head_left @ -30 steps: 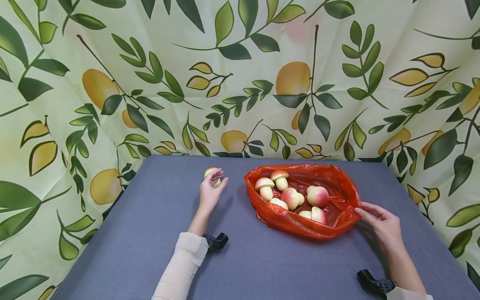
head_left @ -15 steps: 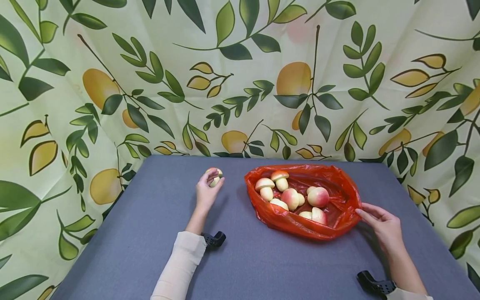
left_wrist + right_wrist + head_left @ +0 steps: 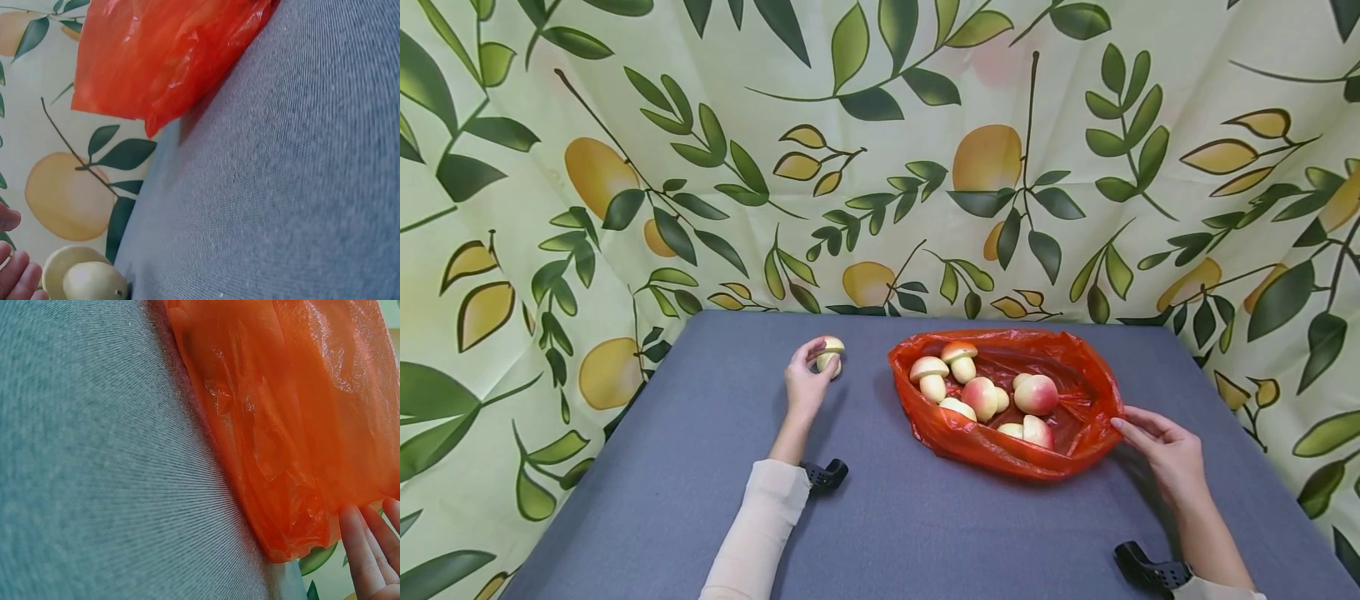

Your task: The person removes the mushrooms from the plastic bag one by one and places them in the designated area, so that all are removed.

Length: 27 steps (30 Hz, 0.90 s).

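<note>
A toy mushroom (image 3: 831,360) with a pale stem and red-tinged cap stands on the table left of the bag. Close beside it is my left hand (image 3: 806,383), thumb and fingers spread apart near cap and stem; contact cannot be told. In the left wrist view the mushroom (image 3: 90,281) shows just beyond the fingertips (image 3: 25,278). My right hand (image 3: 1168,454) pinches the right rim of a red plastic bag (image 3: 1000,462). Several similar mushrooms (image 3: 1036,393) lie inside the bag's wide mouth. In the right wrist view, the fingers (image 3: 357,547) meet the bag's edge.
A grey-blue cloth covers the table (image 3: 925,533). Behind it hangs a curtain (image 3: 880,167) printed with leaves and fruit. Black wrist-worn devices sit on the left wrist (image 3: 826,477) and the right wrist (image 3: 1150,568).
My left hand has drifted slightly left and back toward me, uncovering more of the mushroom, which has shifted a little right. The right hand and the bag look unchanged.
</note>
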Motion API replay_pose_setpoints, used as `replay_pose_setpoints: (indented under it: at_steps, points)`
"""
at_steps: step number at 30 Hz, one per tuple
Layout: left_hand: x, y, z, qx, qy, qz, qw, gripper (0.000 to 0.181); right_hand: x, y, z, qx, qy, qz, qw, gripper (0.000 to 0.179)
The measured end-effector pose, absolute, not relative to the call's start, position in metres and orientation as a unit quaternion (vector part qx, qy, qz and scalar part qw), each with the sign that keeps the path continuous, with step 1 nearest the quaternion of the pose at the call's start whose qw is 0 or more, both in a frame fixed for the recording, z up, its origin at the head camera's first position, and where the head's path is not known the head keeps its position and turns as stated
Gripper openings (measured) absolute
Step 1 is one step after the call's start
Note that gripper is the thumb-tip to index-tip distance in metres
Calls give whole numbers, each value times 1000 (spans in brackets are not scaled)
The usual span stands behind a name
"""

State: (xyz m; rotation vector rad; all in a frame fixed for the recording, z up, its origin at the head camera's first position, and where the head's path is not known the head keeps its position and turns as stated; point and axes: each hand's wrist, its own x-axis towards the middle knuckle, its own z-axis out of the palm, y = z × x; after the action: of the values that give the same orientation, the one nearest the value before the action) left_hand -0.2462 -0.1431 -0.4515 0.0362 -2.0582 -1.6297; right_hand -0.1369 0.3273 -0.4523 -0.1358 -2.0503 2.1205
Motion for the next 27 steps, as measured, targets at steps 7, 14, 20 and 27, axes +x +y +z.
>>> replay_pose_setpoints:
  at_steps: [7,14,20,27]
  points:
    - [-250,-148,-456,18,-749,-596,290,39,-137,328,-453,-40,-691,715,96,27]
    - [-251,-152,-459,35,-760,-575,300,39,-137,328,-453,-44,-695,712,94,26]
    - [-252,-156,-461,55,-777,-545,310,41,-136,328,-453,-40,-693,714,94,27]
    - [-257,-160,-464,64,-780,-547,298,43,-137,327,-453,-37,-690,716,99,27]
